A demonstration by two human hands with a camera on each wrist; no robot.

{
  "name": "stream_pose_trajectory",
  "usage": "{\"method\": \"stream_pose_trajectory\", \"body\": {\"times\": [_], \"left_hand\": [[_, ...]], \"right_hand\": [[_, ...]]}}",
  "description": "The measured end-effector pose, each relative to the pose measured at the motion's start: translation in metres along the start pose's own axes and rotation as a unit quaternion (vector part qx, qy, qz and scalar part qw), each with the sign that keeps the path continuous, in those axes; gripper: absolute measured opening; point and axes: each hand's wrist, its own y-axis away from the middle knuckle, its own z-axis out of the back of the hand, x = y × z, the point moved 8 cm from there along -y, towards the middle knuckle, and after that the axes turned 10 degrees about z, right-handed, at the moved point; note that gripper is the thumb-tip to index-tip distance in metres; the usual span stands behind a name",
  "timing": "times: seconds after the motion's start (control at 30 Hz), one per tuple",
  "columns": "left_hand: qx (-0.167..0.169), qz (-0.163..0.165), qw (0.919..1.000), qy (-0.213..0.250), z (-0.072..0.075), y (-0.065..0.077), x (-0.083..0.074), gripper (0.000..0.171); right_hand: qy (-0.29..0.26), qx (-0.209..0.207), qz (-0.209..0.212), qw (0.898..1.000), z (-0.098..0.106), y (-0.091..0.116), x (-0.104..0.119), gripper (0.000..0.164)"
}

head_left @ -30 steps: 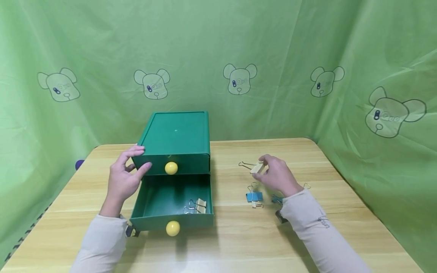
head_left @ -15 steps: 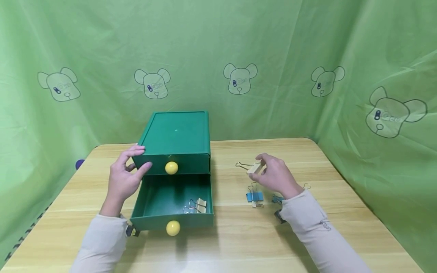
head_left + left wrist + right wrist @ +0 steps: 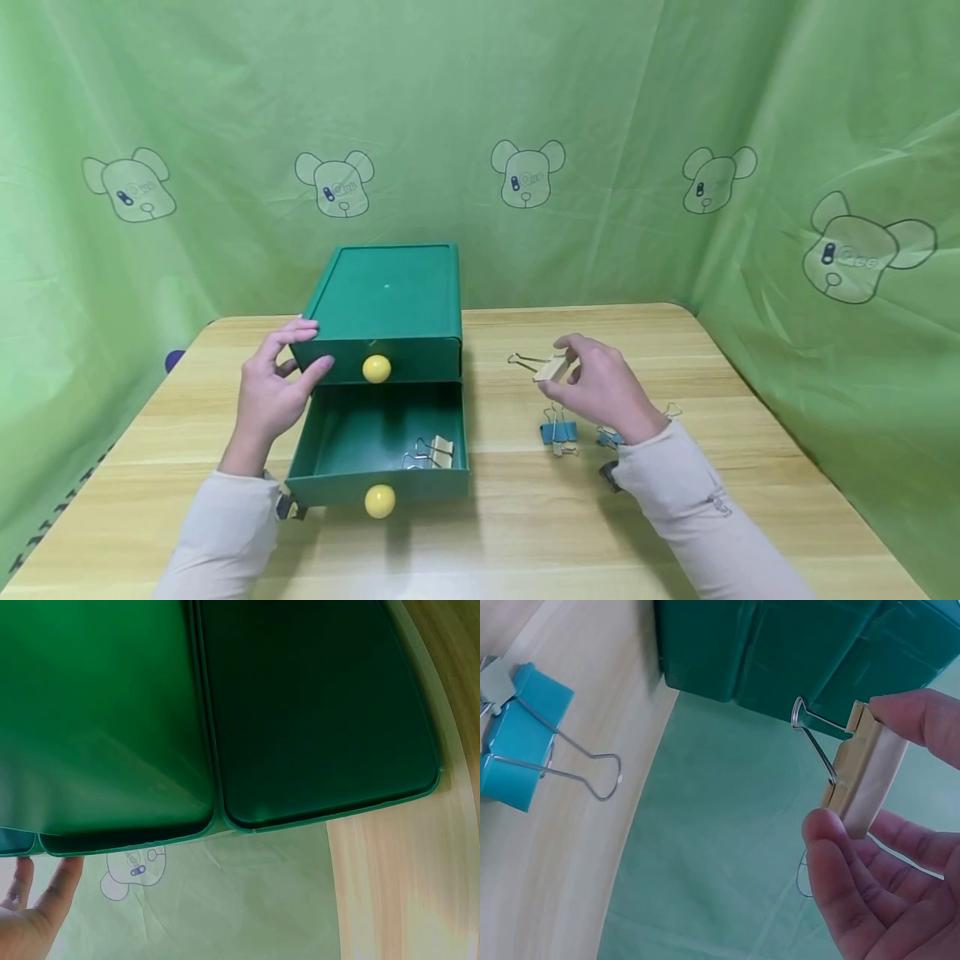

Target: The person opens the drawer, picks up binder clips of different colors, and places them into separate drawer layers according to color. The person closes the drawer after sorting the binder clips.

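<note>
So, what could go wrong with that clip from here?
The beige clip might slip: the right hand pinches it by its ends. Its projecting wire handle could catch the open drawer. If bumped, the drawer unit might shift, though the left hand holds a corner.

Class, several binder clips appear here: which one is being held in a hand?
The cream binder clip pinched in the right hand. Another cream clip lies in the open lower drawer, while the blue clips rest on the table.
</note>
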Motion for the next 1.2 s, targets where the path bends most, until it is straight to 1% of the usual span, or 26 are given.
{"method": "stream_pose_trajectory", "body": {"times": [0.37, 0.53, 0.8, 1.2], "left_hand": [[-0.001, 0.004, 1.0000, -0.002, 0.001, 0.003, 0.002, 0.033], [-0.001, -0.002, 1.0000, 0.002, 0.000, 0.002, 0.002, 0.033], [-0.004, -0.001, 1.0000, 0.000, 0.001, 0.000, 0.002, 0.033], [-0.002, 0.000, 1.0000, -0.001, 0.000, 0.000, 0.000, 0.032]], "right_hand": [[-0.001, -0.008, 0.016, 1.000, 0.002, 0.002, 0.017, 0.055], [0.003, -0.018, 0.030, 0.999, 0.005, 0.004, 0.025, 0.053], [-0.002, -0.029, 0.049, 0.998, 0.011, 0.003, 0.038, 0.053], [-0.007, -0.029, 0.066, 0.997, 0.015, 0.005, 0.054, 0.051]]}}
